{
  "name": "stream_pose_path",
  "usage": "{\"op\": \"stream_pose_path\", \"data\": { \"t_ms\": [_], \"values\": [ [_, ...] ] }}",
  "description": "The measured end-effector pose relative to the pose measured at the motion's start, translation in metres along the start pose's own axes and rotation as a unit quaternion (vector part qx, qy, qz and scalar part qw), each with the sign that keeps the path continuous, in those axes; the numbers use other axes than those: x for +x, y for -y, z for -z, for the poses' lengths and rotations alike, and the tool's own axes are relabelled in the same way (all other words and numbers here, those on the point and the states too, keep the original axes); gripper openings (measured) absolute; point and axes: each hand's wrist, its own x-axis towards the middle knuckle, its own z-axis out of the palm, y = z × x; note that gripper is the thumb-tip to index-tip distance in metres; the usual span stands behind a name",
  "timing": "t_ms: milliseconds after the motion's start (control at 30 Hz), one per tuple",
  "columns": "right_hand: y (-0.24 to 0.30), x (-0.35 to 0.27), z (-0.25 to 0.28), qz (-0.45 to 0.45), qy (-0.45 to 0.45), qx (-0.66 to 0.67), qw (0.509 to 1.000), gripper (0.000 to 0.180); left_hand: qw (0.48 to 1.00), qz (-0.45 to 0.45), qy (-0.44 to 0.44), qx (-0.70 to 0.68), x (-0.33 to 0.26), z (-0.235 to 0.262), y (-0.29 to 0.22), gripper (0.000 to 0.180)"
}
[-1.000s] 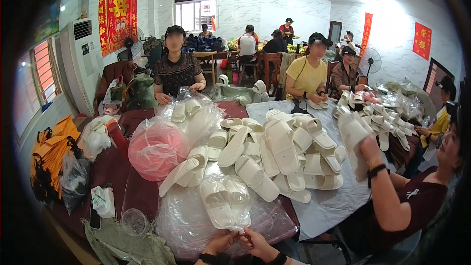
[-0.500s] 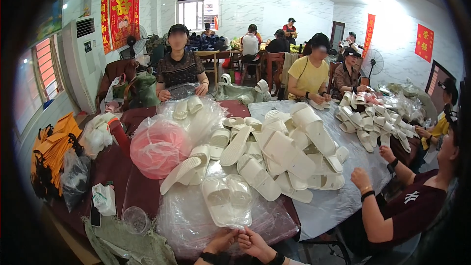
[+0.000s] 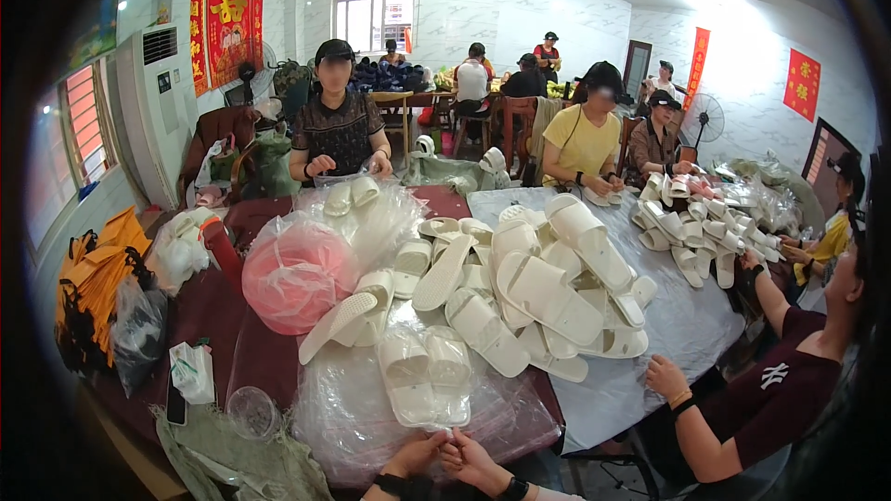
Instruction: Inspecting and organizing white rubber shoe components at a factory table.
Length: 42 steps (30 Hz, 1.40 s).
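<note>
A pair of cream slippers [image 3: 429, 380] lies in a clear plastic bag at the near edge of the table, toes pointing away from me. Below it, my left hand [image 3: 418, 453] and my right hand [image 3: 471, 457] meet, both closed in a pinch on the near end of that bag. More clear plastic bags [image 3: 343, 431] lie flat underneath. Just beyond spreads a heap of loose cream slippers [image 3: 548, 288]. A pink bundle in clear plastic [image 3: 299, 274] sits to its left.
At the left stand orange bags [image 3: 102, 269], a tissue pack [image 3: 192, 373], a phone [image 3: 176, 404] and a clear plastic cup [image 3: 252, 413]. A co-worker's arm [image 3: 691, 413] comes in at the right. Another slipper heap [image 3: 696, 218] lies at the far right. People sit across the table.
The co-worker at right has stretched one arm toward the far slipper heap. Across the table, a person has raised a hand. My hands keep their pinch on the bag.
</note>
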Motion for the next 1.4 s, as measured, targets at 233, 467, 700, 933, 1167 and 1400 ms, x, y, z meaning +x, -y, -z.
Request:
{"op": "stream_pose_path", "data": {
  "t_ms": [233, 467, 700, 933, 1167, 1400],
  "values": [
    [0.001, -0.005, -0.015, -0.013, -0.086, -0.088, 0.992, 0.041, 0.989, -0.055, -0.134, -0.007, 0.003, -0.002, 0.007, 0.023],
    [-0.006, -0.008, -0.012, -0.026, -0.107, -0.128, 0.986, 0.043, 0.997, -0.049, -0.027, -0.054, 0.013, 0.033, 0.028, 0.018],
    [-0.003, -0.012, -0.006, -0.029, -0.078, -0.153, 0.985, 0.049, 0.998, -0.038, -0.046, -0.013, 0.001, -0.010, -0.005, 0.015],
    [0.001, -0.024, -0.022, -0.057, -0.022, -0.214, 0.975, 0.048, 0.967, -0.036, -0.085, 0.237, 0.007, 0.025, 0.012, 0.019],
    [-0.003, -0.032, -0.021, -0.016, -0.073, -0.495, 0.866, 0.049, 0.997, -0.023, -0.070, 0.031, 0.004, 0.009, 0.005, 0.017],
    [-0.019, -0.050, -0.053, 0.168, -0.259, -0.827, 0.470, 0.037, 0.996, -0.032, -0.077, 0.019, 0.009, 0.023, 0.014, 0.020]
  ]
}}
